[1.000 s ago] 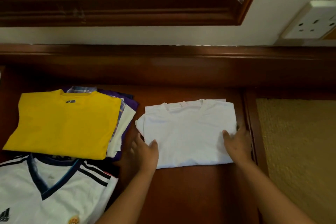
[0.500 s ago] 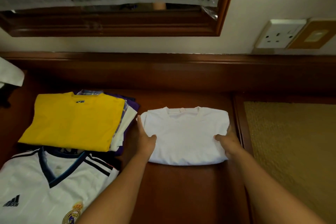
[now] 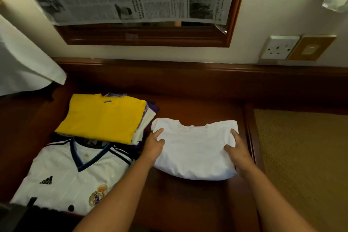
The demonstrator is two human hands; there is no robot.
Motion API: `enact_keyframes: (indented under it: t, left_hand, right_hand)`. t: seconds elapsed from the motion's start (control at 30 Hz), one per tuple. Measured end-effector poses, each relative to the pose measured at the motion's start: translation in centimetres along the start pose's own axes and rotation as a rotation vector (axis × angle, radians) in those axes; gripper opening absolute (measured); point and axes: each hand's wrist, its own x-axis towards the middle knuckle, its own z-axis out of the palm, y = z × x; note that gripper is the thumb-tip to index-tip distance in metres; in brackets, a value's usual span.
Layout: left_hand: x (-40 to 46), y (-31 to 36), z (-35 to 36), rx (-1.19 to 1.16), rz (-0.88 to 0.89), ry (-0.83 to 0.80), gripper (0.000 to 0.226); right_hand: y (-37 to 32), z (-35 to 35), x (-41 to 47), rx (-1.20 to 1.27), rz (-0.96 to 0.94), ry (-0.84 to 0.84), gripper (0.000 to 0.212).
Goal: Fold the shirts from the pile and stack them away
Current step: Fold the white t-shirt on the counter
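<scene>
From the head view, the left hand (image 3: 154,142) and right hand (image 3: 236,149) each gripped a side of the folded white shirt (image 3: 194,149) on the wooden desk (image 3: 188,203). Left of it sat the stack topped by the yellow shirt (image 3: 101,117), with the white jersey (image 3: 71,175) nearer

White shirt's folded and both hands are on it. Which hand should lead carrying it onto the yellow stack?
Left, probably. The left hand grips the white shirt on the edge nearest the yellow shirt; the right hand holds the far edge.
</scene>
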Motion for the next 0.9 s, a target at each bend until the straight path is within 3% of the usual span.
enact_keyframes:
  t: [0.3,0.53,0.9]
  left_hand:
    - [-2.5,-1.6,-9.6,-0.062,0.142,0.060,0.046]
    - [-2.8,-7.4,-22.1,-0.104,0.198,0.080,0.046]
    - [-1.0,-17.2,-39.5,-0.028,0.135,0.113,0.048]
  right_hand:
    - [-3.2,5.6,-7.9,0.054,-0.148,0.046,0.064]
    - [-5.0,17.5,-13.4,0.112,-0.170,0.063,0.064]
    - [-7.1,35.3,-18.5,0.182,-0.167,0.009,0.065]
